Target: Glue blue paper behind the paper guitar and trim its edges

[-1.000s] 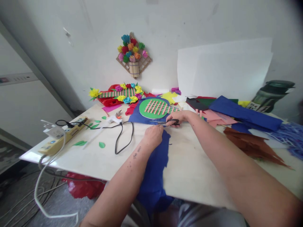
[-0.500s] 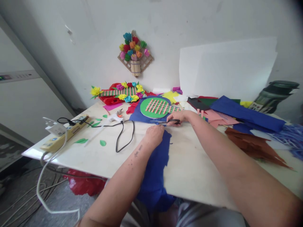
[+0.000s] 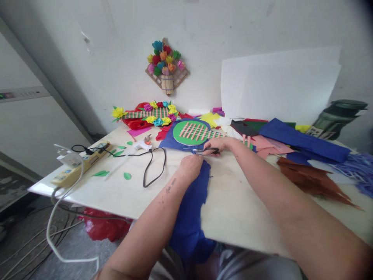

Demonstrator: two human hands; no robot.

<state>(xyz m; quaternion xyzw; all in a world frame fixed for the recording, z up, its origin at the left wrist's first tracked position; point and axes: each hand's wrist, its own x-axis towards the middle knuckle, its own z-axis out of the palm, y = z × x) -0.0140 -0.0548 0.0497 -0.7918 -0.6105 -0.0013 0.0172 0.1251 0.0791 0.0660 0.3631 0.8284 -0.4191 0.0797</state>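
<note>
Near the middle of the worktop [image 3: 239, 206], the blue paper sheet [image 3: 190, 210] hangs over the near edge, pinned by the left hand [image 3: 190, 165], which lies closed on it. Just beyond, the right hand [image 3: 218, 144] grips scissors [image 3: 201, 150], blades now nudged slightly leftward along the sheet's far edge, so cutting appears under way beside the green disc [image 3: 190, 132].

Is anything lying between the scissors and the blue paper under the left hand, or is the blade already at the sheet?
Nothing visible lies between them. The right hand holds the scissors with the blades pointing left, right at the top edge of the blue paper, which the left hand presses to the table. The black cord lies off to the left.
</note>
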